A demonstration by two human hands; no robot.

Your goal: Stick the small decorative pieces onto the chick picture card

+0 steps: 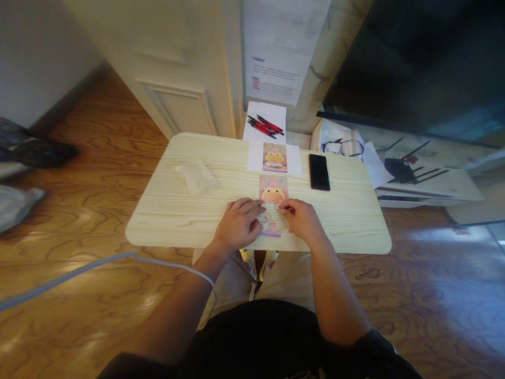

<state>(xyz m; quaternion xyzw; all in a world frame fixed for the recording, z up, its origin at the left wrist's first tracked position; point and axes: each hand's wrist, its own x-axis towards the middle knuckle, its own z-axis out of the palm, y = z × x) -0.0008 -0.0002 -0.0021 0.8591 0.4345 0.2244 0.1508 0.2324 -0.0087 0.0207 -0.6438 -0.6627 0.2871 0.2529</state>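
Observation:
A small picture card (273,196) with a yellow duck on it lies near the front edge of a pale wooden table (177,210). My left hand (238,225) rests on the card's left side with fingers curled onto it. My right hand (303,219) pinches the card's right edge. A second duck picture (275,157) lies on a white sheet just beyond.
A black phone (319,171) lies to the right of the pictures. A crumpled clear plastic bag (196,177) sits at the left. Red and black pens (265,126) lie on paper behind the table. Glasses (342,147) and a black router (402,169) rest on a low shelf at right.

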